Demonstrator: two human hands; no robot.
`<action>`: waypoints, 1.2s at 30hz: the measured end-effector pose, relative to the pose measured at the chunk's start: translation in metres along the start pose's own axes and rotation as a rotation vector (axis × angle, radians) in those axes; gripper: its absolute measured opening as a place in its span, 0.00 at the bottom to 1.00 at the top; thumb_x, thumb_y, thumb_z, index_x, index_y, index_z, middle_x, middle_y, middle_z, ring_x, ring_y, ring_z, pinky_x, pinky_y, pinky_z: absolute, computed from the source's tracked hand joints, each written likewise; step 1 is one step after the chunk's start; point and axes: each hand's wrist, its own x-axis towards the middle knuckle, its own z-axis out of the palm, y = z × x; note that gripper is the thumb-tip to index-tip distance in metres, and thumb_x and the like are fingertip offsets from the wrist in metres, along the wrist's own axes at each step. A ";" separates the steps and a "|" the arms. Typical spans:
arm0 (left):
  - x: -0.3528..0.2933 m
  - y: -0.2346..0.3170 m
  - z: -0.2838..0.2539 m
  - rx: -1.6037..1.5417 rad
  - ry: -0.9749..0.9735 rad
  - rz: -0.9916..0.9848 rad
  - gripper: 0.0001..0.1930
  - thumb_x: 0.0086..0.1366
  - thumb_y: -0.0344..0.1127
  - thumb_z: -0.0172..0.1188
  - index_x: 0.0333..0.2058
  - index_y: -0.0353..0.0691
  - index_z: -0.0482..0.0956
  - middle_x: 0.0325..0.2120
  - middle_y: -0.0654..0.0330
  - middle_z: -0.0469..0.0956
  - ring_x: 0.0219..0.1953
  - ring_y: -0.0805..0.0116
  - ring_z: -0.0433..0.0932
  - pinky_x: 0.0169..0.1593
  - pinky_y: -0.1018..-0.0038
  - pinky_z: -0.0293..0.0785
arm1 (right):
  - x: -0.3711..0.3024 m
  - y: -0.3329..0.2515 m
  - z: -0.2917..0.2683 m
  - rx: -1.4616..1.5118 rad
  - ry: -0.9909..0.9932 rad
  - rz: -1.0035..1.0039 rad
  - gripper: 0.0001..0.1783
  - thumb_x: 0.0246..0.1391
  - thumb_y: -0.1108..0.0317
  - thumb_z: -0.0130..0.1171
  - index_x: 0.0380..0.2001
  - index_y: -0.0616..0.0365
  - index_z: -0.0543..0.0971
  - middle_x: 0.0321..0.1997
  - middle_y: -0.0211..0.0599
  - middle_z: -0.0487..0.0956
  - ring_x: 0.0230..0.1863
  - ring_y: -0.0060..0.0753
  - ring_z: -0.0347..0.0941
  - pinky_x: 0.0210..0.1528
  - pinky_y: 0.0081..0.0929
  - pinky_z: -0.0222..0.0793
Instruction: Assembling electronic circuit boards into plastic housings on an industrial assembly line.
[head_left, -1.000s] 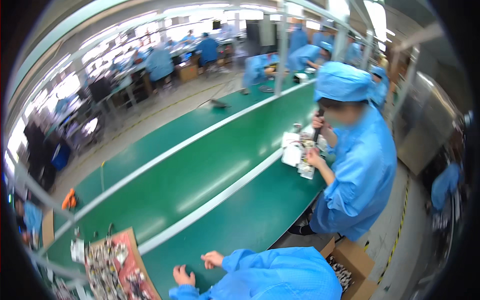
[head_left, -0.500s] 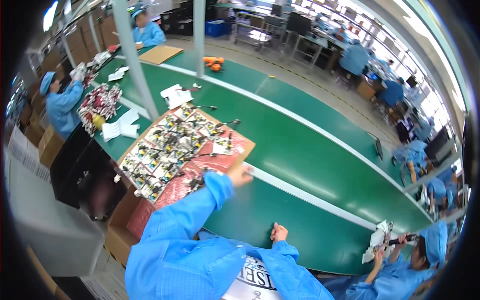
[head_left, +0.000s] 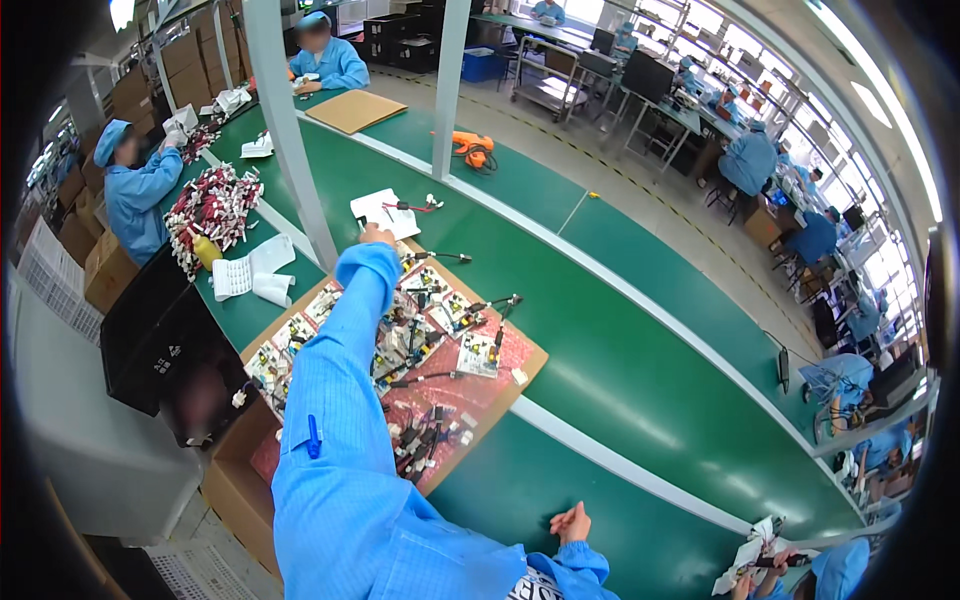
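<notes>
My left arm stretches across a cardboard box lid lined with pink bubble wrap (head_left: 500, 385). At its far edge, my left hand (head_left: 376, 236) is beside a white sheet (head_left: 385, 212) with a red-and-black cable on it. Its fingers are mostly hidden, so its grip does not show. Under and around the arm lie several small circuit boards (head_left: 478, 355) with black cables, partly covered by my sleeve. Loose black cables with white connectors (head_left: 425, 440) rest nearer me on the wrap. My right hand (head_left: 572, 524) hovers over the green bench, fingers loosely bent and apart, holding nothing.
Left of the lid are a crumpled white sheet (head_left: 255, 272), a yellow bottle (head_left: 207, 252) and a red-and-white cable heap (head_left: 215, 208). Metal posts (head_left: 290, 140) rise from the green bench (head_left: 640, 340). An orange tool (head_left: 474, 150) lies farther off. Co-workers sit left and right.
My left hand has moved from the lid's right edge to its far edge by the white sheet. The view has shifted, and my right hand's fingers have loosened from a fist.
</notes>
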 end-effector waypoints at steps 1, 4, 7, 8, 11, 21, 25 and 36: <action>0.009 -0.005 -0.009 0.100 -0.028 -0.032 0.21 0.47 0.33 0.54 0.44 0.40 0.71 0.41 0.42 0.70 0.42 0.45 0.70 0.49 0.61 0.65 | 0.001 -0.005 0.005 -0.004 0.001 0.013 0.30 0.58 0.48 0.34 0.10 0.57 0.63 0.13 0.53 0.71 0.06 0.38 0.63 0.06 0.30 0.59; 0.042 -0.039 -0.025 0.342 -0.064 0.039 0.24 0.49 0.31 0.49 0.50 0.44 0.66 0.46 0.40 0.64 0.46 0.42 0.67 0.51 0.58 0.62 | 0.009 -0.024 0.026 0.005 -0.052 0.068 0.29 0.58 0.51 0.35 0.10 0.59 0.64 0.12 0.52 0.70 0.09 0.37 0.64 0.08 0.28 0.60; 0.072 -0.070 -0.032 0.464 -0.083 0.116 0.28 0.49 0.39 0.56 0.52 0.52 0.63 0.45 0.41 0.64 0.43 0.43 0.68 0.48 0.60 0.67 | 0.030 -0.058 0.061 -0.112 -0.182 -0.045 0.26 0.57 0.51 0.39 0.13 0.59 0.66 0.13 0.47 0.70 0.12 0.34 0.66 0.13 0.28 0.61; 0.073 -0.067 -0.022 0.449 -0.111 0.141 0.29 0.49 0.39 0.56 0.53 0.53 0.62 0.46 0.41 0.63 0.42 0.44 0.69 0.47 0.60 0.67 | 0.040 -0.074 0.075 -0.184 -0.169 -0.084 0.23 0.58 0.55 0.40 0.15 0.60 0.67 0.15 0.44 0.71 0.14 0.32 0.67 0.16 0.25 0.63; 0.065 -0.062 0.011 0.674 -0.149 0.167 0.29 0.49 0.38 0.57 0.53 0.52 0.62 0.44 0.42 0.67 0.41 0.44 0.70 0.45 0.62 0.69 | 0.065 -0.117 0.128 -0.343 -0.254 -0.345 0.10 0.55 0.65 0.47 0.26 0.61 0.70 0.22 0.38 0.74 0.23 0.30 0.70 0.26 0.23 0.67; 0.094 -0.022 -0.019 0.571 -0.103 0.294 0.17 0.49 0.42 0.60 0.34 0.36 0.76 0.33 0.49 0.76 0.38 0.53 0.75 0.43 0.65 0.70 | 0.089 -0.141 0.274 -1.087 -0.342 -0.922 0.20 0.47 0.68 0.56 0.44 0.59 0.68 0.33 0.40 0.73 0.36 0.33 0.70 0.37 0.27 0.66; 0.050 0.053 -0.070 0.414 -0.165 0.473 0.15 0.49 0.41 0.61 0.31 0.35 0.76 0.26 0.51 0.77 0.30 0.58 0.77 0.35 0.68 0.71 | 0.071 -0.148 0.253 -0.407 -0.453 -0.373 0.11 0.51 0.69 0.52 0.38 0.60 0.69 0.23 0.31 0.71 0.26 0.21 0.68 0.30 0.20 0.65; -0.300 0.098 -0.178 -0.051 -0.761 0.873 0.07 0.49 0.27 0.60 0.24 0.33 0.71 0.18 0.60 0.68 0.19 0.72 0.66 0.22 0.77 0.61 | -0.070 -0.075 0.054 -0.276 -0.046 -0.352 0.10 0.51 0.72 0.52 0.38 0.60 0.68 0.23 0.29 0.71 0.25 0.17 0.67 0.27 0.14 0.63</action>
